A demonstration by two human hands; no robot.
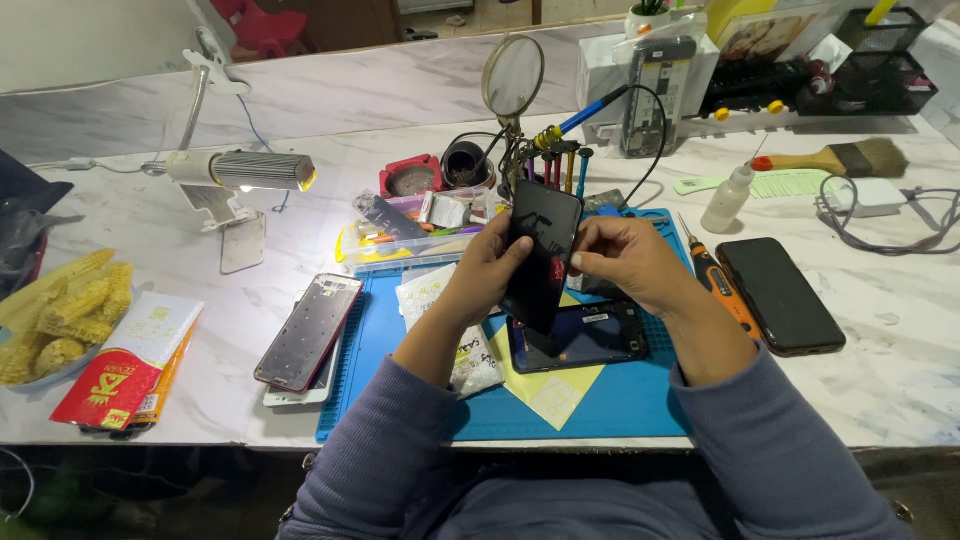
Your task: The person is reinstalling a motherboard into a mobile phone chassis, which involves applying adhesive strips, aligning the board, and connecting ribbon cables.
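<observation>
Here, a black phone screen panel is held up on end above the blue work mat, tilted slightly, its glossy face toward the person. The left hand grips its left edge, thumb laid across the glass, and the right hand pinches its right edge with thumb and fingertips; both hands are closed on it. Directly beneath the panel, on the mat, lies an opened phone body resting on a yellow sheet. Left of the mat sits a phone frame stacked on a white one. Right of the mat an orange-handled screwdriver lies beside a dark phone, face up on the marble surface. Behind the mat stands a magnifying glass on a stand, with a clear parts tray next to it. Far left of the mat a desk lamp shines, and corn cobs lie near the edge.
</observation>
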